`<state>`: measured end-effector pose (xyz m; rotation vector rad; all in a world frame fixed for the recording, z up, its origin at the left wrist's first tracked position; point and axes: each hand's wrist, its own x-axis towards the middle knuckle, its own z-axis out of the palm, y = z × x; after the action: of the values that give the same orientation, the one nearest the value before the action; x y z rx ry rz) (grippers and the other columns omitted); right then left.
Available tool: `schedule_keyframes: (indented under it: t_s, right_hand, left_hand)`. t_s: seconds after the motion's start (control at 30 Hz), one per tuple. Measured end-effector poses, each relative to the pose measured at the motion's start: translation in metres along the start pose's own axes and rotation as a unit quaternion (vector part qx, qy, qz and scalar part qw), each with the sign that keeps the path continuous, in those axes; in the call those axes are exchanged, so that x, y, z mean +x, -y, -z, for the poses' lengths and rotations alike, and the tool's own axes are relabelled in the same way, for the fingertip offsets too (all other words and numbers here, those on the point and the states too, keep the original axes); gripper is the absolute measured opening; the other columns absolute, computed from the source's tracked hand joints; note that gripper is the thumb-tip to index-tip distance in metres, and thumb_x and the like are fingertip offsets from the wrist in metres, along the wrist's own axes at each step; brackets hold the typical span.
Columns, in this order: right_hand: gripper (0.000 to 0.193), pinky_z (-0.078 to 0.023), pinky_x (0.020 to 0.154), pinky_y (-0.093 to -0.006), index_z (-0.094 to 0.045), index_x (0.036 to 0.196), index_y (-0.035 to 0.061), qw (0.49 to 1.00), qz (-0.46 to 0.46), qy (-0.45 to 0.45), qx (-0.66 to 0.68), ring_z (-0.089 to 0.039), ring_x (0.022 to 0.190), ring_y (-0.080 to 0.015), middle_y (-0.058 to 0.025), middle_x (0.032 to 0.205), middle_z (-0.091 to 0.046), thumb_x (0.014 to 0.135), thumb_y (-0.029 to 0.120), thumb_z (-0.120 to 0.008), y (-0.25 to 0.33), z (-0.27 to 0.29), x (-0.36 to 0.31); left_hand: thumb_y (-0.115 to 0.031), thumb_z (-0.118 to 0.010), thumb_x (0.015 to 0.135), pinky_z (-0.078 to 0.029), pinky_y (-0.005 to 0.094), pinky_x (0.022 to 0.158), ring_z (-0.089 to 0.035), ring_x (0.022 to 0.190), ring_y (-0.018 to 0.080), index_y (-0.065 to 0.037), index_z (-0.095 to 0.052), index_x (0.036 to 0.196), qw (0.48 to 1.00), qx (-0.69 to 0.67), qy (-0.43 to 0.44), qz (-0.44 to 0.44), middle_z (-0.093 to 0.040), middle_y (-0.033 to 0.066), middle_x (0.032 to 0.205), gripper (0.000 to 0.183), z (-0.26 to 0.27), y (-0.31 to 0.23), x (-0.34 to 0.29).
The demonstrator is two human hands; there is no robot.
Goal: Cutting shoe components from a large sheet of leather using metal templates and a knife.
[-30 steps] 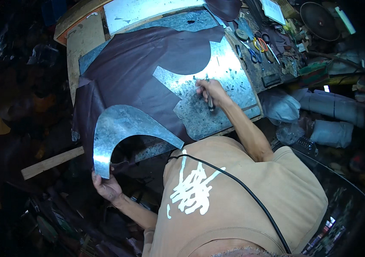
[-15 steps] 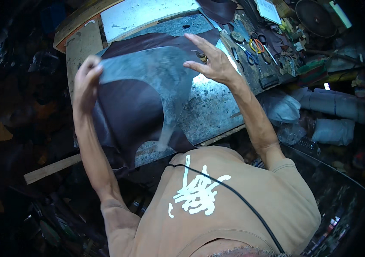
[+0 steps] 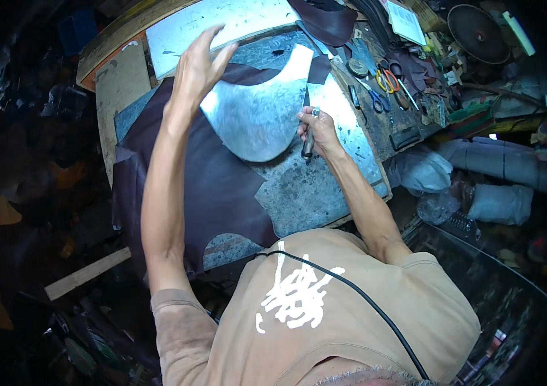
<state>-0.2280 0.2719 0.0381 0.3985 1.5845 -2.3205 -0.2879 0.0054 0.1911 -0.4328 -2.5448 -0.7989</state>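
Note:
A shiny grey curved template [image 3: 254, 125], wide in its belly and narrowing to an arm at the upper right, lies over dark brown leather [image 3: 222, 183]. My left hand [image 3: 199, 67] is raised at the template's left end, fingers apart and holding nothing. At the template's right edge my right hand [image 3: 318, 132] is closed round a dark-handled knife [image 3: 307, 147]. Its thin dark blade points away from me beside the template, and the tip is hard to make out. Under the leather is a speckled grey metal sheet [image 3: 309, 199] on the bench.
Scissors with orange handles [image 3: 387, 80], blue-handled scissors [image 3: 378, 101] and a round tin [image 3: 357, 67] lie on the bench's right side. A white board [image 3: 222, 32] is at the back. Plastic-wrapped rolls [image 3: 495, 161] lie right of the bench; a wooden bar [image 3: 87, 273] juts out left.
The template has been turned and set down on the leather, which has shifted. My left hand let go and moved right and away; my right hand came nearer and took up the knife.

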Motion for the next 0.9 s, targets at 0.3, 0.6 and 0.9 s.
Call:
schedule_keyframes:
  t_s: [0.3, 0.6, 0.9]
  right_hand:
    - [0.016, -0.045, 0.04, -0.0297, -0.051, 0.098, 0.0044, 0.99, -0.087, -0.096, 0.045, -0.065, 0.058, -0.0192, -0.0088, 0.079, -0.061, 0.084, 0.002, -0.06, -0.029, -0.008, 0.046]
    - [0.021, -0.041, 0.037, -0.0254, -0.054, 0.104, 0.0017, 0.974, -0.04, -0.087, -0.206, -0.058, 0.048, -0.0125, -0.0056, 0.071, -0.062, 0.087, 0.012, -0.06, -0.023, -0.011, 0.053]
    - [0.047, -0.05, 0.049, -0.0324, -0.052, 0.123, -0.0048, 0.895, 0.074, -0.139, -0.417, -0.063, 0.056, -0.0202, -0.0162, 0.085, -0.067, 0.085, 0.019, -0.064, -0.018, 0.033, 0.032]
  left_hand:
    - [-0.023, -0.065, 0.087, -0.042, 0.0445, 0.099, -0.052, 0.118, 0.0407, 0.002, -0.052, 0.128, 0.98, -0.026, 0.094, 0.172, -0.056, 0.0238, 0.126, 0.05, -0.069, 0.046, -0.163]
    - [-0.029, -0.062, 0.089, -0.033, 0.0483, 0.107, -0.042, 0.129, 0.0407, -0.003, -0.05, 0.133, 0.964, 0.006, 0.133, 0.231, -0.051, 0.0219, 0.134, 0.052, -0.079, 0.042, -0.211]
    - [-0.039, -0.065, 0.086, -0.036, 0.0547, 0.103, -0.036, 0.132, 0.0457, -0.006, -0.049, 0.134, 0.847, 0.349, 0.05, 0.398, -0.039, 0.0276, 0.142, 0.06, 0.02, 0.094, -0.305]
